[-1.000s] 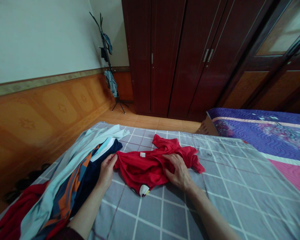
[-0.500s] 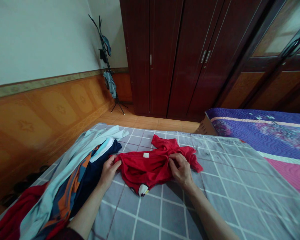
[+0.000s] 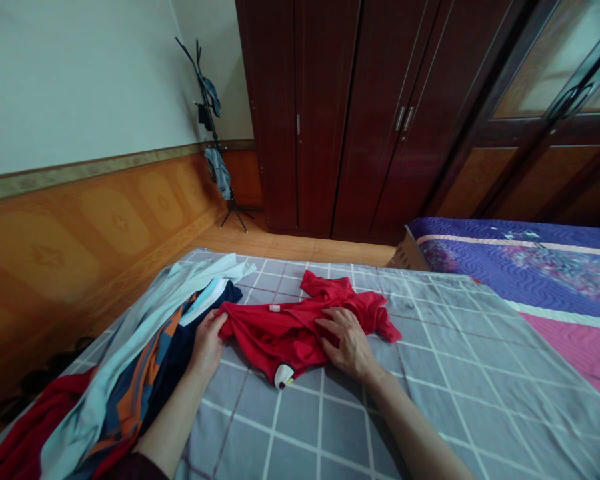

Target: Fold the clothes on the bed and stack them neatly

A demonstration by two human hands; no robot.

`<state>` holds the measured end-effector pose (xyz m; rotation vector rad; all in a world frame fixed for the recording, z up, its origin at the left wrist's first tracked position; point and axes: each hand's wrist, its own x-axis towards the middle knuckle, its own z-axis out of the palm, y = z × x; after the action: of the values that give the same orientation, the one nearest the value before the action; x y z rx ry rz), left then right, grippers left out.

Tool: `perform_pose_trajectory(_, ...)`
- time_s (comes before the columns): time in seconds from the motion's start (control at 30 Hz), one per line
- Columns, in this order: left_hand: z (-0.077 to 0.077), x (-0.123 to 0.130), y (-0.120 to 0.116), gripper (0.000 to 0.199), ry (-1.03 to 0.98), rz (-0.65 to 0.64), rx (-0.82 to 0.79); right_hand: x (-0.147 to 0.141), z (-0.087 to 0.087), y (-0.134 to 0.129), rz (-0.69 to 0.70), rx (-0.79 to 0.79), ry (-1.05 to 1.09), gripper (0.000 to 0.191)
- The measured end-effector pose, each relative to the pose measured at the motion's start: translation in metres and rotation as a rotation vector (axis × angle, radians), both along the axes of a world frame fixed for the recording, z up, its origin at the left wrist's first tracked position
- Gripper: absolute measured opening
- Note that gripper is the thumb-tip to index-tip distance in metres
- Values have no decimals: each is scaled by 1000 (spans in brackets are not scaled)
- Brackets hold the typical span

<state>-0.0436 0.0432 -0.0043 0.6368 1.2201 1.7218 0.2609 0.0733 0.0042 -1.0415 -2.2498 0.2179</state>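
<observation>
A red garment [image 3: 290,340] lies partly bunched on the bed, with a small white label at its upper edge and a white, black and yellow printed figure low on its front. Its left end is pinched between the thumb and fingers of my left hand [image 3: 209,343]. My right hand [image 3: 347,343] rests on the right part of the cloth, palm down, fingers spread. Beyond that hand, crumpled red cloth [image 3: 377,313] reaches up and to the right; I cannot tell whether it is the same piece.
Left of my arm are draped clothes: a pale blue garment [image 3: 100,380], an orange and navy one [image 3: 137,387] and a red one [image 3: 45,420]. Grey checked bedding [image 3: 460,387] lies beneath. Behind stand a coat rack [image 3: 213,127], a dark red wardrobe [image 3: 325,133] and a purple-covered bed [image 3: 480,260].
My right hand has loosened its pinch and spread its fingers on the cloth. My left hand has drawn the garment's edge slightly left, and the white label has shifted left.
</observation>
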Motion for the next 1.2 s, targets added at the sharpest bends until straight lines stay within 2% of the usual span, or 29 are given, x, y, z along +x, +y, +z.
perform_pose_trajectory(0.13, 1, 2, 0, 35, 14, -7, 2, -3, -1, -1, -13, -8, -21, 36)
perform_pose_trajectory(0.27, 2, 3, -1, 36, 31, -8, 0, -4, 2, 0, -41, -4, 47, 12)
perform_pose_trajectory(0.4, 2, 2, -1, 35, 46, -14, -1, -4, 9, -1, -44, 22, 177, 16)
perform_pose_trajectory(0.47, 2, 2, -1, 35, 56, -17, 0, -6, 11, -3, -28, 16, 165, 11)
perform_pose_trajectory(0.57, 1, 2, -1, 35, 76, -16, 4, -9, 10, -5, -22, -2, 81, 22)
perform_pose_trajectory(0.63, 1, 2, -1, 34, 97, -20, 4, -10, 8, -5, -61, 8, 91, 13)
perform_pose_trajectory(0.73, -2, 2, -1, 32, 144, -34, 3, -8, 12, -3, -125, 58, 252, 13)
perform_pose_trajectory(0.8, -3, 3, -1, 31, 191, -44, 7, -6, 22, -2, -134, 63, 397, 11)
perform_pose_trajectory(0.9, -1, 6, -3, 30, 283, -67, 21, -3, 43, -6, -132, -60, 558, 10)
perform_pose_trajectory(0.97, 8, 6, -6, 29, 341, -72, 42, 0, 58, -11, -146, -153, 597, 12)
perform_pose_trajectory(1.03, 25, 5, -10, 27, 383, -56, 75, 4, 71, -18, -161, -181, 614, 14)
perform_pose_trajectory(1.1, 49, 1, -15, 26, 433, -18, 141, 9, 83, -25, -162, -182, 634, 17)
perform_pose_trajectory(1.2, 96, -4, -23, 22, 581, 47, 279, 18, 103, -38, -119, -244, 625, 22)
